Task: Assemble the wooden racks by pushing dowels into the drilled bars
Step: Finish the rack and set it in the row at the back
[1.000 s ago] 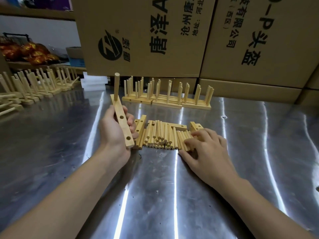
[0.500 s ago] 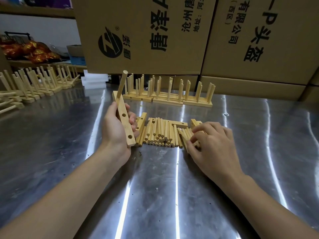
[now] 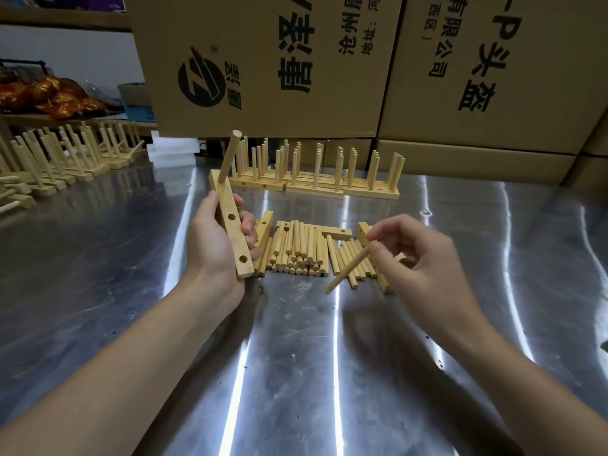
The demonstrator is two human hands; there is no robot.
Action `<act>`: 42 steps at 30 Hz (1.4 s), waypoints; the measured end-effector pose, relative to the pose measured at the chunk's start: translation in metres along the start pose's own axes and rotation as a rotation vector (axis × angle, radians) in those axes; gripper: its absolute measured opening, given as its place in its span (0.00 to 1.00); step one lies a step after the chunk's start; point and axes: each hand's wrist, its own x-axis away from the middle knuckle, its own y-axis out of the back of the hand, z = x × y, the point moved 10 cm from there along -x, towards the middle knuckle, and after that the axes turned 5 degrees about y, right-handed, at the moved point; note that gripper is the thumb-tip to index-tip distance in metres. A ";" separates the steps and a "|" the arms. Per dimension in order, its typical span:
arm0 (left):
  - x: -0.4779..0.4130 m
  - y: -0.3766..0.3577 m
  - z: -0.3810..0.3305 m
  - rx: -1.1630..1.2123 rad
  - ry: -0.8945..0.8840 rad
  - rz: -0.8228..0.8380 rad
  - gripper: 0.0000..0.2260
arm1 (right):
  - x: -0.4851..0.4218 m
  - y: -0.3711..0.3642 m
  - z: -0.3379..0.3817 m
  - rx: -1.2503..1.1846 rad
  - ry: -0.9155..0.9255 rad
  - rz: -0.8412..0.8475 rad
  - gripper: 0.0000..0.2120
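Two grips are full: the left grip (image 3: 214,248) wraps the drilled bar (image 3: 234,232), and the right grip (image 3: 424,258) pinches a loose dowel (image 3: 347,271) just above the pile (image 3: 296,248) on the desk (image 3: 296,373). The bar carries one seated dowel (image 3: 229,156); two holes show empty. Finished racks (image 3: 316,182) stand behind, yet much stock remains, I judge.

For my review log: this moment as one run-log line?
left hand: grips drilled bar, one seated dowel | right hand: pinches loose dowel near dowel pile | two holes empty
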 end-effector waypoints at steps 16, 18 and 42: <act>0.004 -0.003 0.004 -0.043 0.009 0.027 0.16 | 0.016 -0.053 -0.014 0.161 -0.066 0.354 0.06; 0.004 -0.004 0.005 -0.046 0.014 0.028 0.16 | 0.016 -0.050 -0.013 0.191 -0.053 0.332 0.07; 0.035 -0.056 0.054 -0.066 0.239 0.348 0.18 | 0.012 -0.042 -0.002 -0.287 -0.132 0.213 0.05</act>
